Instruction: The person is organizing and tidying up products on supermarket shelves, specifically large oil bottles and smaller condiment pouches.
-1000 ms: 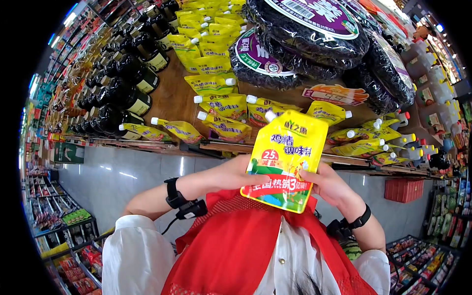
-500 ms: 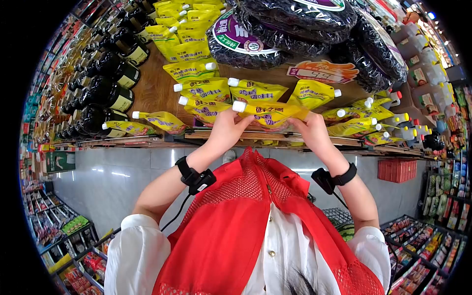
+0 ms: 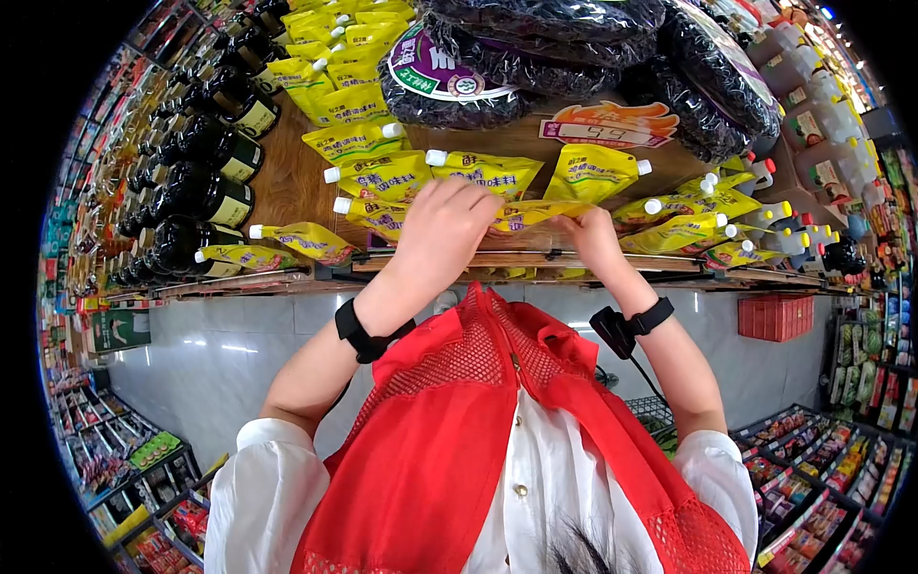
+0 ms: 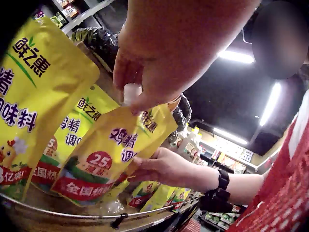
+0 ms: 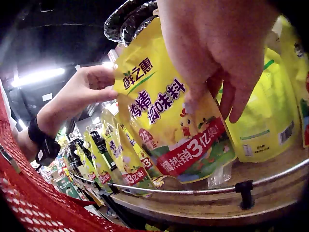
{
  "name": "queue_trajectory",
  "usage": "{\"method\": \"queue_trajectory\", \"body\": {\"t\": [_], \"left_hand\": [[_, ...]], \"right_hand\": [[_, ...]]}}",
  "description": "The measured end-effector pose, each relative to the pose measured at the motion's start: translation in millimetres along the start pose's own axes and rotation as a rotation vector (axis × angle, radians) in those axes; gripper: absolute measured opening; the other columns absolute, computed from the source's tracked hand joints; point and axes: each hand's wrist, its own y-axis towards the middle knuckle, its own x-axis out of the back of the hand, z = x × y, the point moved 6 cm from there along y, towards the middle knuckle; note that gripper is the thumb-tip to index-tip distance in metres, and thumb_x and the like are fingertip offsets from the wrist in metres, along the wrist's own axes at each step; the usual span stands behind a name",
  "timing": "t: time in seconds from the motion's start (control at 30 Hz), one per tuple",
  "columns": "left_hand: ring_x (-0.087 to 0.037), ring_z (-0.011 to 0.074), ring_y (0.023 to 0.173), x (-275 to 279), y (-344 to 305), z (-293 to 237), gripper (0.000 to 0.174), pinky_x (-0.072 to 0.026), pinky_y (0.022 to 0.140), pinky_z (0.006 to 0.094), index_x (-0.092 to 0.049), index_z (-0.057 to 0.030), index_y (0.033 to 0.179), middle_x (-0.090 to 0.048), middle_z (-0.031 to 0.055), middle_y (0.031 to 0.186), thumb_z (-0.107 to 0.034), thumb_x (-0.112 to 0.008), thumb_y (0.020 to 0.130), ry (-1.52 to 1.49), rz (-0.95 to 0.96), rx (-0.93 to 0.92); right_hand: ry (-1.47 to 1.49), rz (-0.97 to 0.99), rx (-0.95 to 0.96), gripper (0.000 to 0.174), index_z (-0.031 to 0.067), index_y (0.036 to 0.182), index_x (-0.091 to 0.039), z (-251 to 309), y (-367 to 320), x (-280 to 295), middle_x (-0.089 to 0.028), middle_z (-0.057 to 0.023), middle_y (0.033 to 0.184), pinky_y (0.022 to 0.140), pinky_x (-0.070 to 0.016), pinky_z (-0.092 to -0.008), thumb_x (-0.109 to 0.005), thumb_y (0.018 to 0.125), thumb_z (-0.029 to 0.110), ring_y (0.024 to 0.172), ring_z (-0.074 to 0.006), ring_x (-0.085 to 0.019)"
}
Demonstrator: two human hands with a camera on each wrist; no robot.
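Centre of the head view: your left hand [image 3: 448,228] pinches the yellow pouch [image 3: 526,214] by its white cap [image 4: 132,92]; your right hand [image 3: 595,239] pinches the opposite edge, probably keeping it upright behind the rail [image 5: 203,192].

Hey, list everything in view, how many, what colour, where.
Held pouch: one, yellow, between both hands.
Other pouches: many, yellow, on shelf.
Wooden shelf: one, brown, in front.
Dark bottles: many, black, left.
Wrapped bundles: several, black, behind pouches.
Price sign: one, orange-white, beside bundles.
Jugs: several, whitish, right.
Crate: one, red, right floor.
Packets: many, mixed colours, background.
Vest: one, red, on person.
Left hand: one, bare, pinching pouch's top corner.
Right hand: one, bare, gripping pouch's edge.
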Motion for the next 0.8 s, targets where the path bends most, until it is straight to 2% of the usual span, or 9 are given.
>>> {"method": "queue_trajectory", "body": {"t": [0.03, 0.1, 0.23, 0.33, 0.47, 0.57, 0.63, 0.77, 0.8], "left_hand": [[-0.058, 0.0276, 0.083, -2, 2, 4, 0.018, -0.0455, 0.073, 0.0368, -0.062, -0.0052, 0.090, -0.062, 0.0077, 0.090, -0.007, -0.065, 0.072, 0.001, 0.001, -0.002], [-0.057, 0.0239, 0.081, -19, 5, 15, 0.014, -0.0427, 0.073, 0.0354, -0.062, -0.0089, 0.087, -0.062, 0.0054, 0.088, -0.013, -0.065, 0.074, 0.226, 0.202, 0.014], [-0.056, 0.0234, 0.085, -25, 10, 19, 0.020, -0.0427, 0.073, 0.0353, -0.062, -0.0096, 0.092, -0.060, 0.0043, 0.088, -0.016, -0.066, 0.074, 0.173, 0.217, 0.060], [-0.055, 0.0235, 0.088, -27, 12, 19, 0.026, -0.0429, 0.074, 0.0356, -0.061, -0.0099, 0.097, -0.059, 0.0044, 0.094, -0.016, -0.066, 0.073, 0.160, 0.181, 0.073], [-0.055, 0.0236, 0.090, -29, 9, 22, 0.031, -0.0431, 0.075, 0.0356, -0.059, -0.0102, 0.101, -0.057, 0.0046, 0.100, -0.015, -0.067, 0.072, 0.179, 0.116, 0.062], [-0.054, 0.0237, 0.092, -29, 9, 25, 0.034, -0.0429, 0.076, 0.0356, -0.058, -0.0104, 0.103, -0.057, 0.0044, 0.100, -0.013, -0.067, 0.070, 0.206, 0.127, 0.079], [-0.053, 0.0237, 0.093, -25, 9, 25, 0.035, -0.0424, 0.077, 0.0360, -0.058, -0.0105, 0.103, -0.057, 0.0034, 0.099, -0.012, -0.067, 0.070, 0.220, 0.067, 0.084], [-0.053, 0.0234, 0.094, -27, 6, 31, 0.033, -0.0415, 0.079, 0.0361, -0.059, -0.0107, 0.101, -0.058, 0.0025, 0.099, -0.011, -0.067, 0.070, 0.240, 0.080, 0.080], [-0.053, 0.0232, 0.094, -30, 4, 32, 0.031, -0.0412, 0.079, 0.0360, -0.060, -0.0109, 0.100, -0.058, 0.0023, 0.098, -0.011, -0.067, 0.070, 0.230, 0.145, 0.092]], "right_hand": [[0.026, -0.019, 0.053, 0.021, -0.0031, 0.083, -0.064, -3, 0, -4, -0.059, -0.0227, 0.069, 0.057, -0.0456, -0.0386, -0.065, 0.080, 0.017, 0.066, -0.0382, -0.058], [-0.024, -0.005, 0.013, 0.021, -0.0030, 0.082, -0.064, -12, 1, -8, -0.059, -0.0229, 0.070, 0.058, -0.0456, -0.0394, -0.066, 0.080, 0.018, 0.067, -0.0389, -0.058], [-0.089, 0.005, -0.114, 0.023, -0.0030, 0.079, -0.063, -8, 2, -4, -0.058, -0.0236, 0.071, 0.057, -0.0453, -0.0408, -0.067, 0.079, 0.020, 0.069, -0.0401, -0.057], [-0.060, -0.045, 0.000, 0.024, -0.0031, 0.078, -0.062, -6, 3, -4, -0.057, -0.0236, 0.070, 0.056, -0.0449, -0.0398, -0.067, 0.080, 0.020, 0.067, -0.0403, -0.056], [0.049, -0.038, -0.016, 0.025, -0.0040, 0.075, -0.061, -10, 2, -4, -0.055, -0.0236, 0.067, 0.055, -0.0434, -0.0391, -0.066, 0.080, 0.020, 0.061, -0.0400, -0.053], [0.058, -0.014, -0.032, 0.026, -0.0050, 0.072, -0.059, -24, 4, -12, -0.054, -0.0231, 0.064, 0.053, -0.0414, -0.0386, -0.065, 0.081, 0.018, 0.056, -0.0387, -0.047], [0.078, 0.013, -0.065, 0.029, -0.0060, 0.068, -0.056, -20, 1, -12, -0.051, -0.0222, 0.060, 0.052, -0.0401, -0.0385, -0.065, 0.081, 0.018, 0.051, -0.0357, -0.043], [0.079, 0.000, -0.011, 0.030, -0.0062, 0.068, -0.055, -20, -2, -11, -0.050, -0.0214, 0.057, 0.051, -0.0396, -0.0376, -0.064, 0.082, 0.018, 0.049, -0.0318, -0.041], [0.106, 0.004, -0.014, 0.029, -0.0063, 0.069, -0.055, -21, -2, -12, -0.050, -0.0212, 0.057, 0.051, -0.0396, -0.0375, -0.064, 0.082, 0.018, 0.049, -0.0307, -0.041]]}}
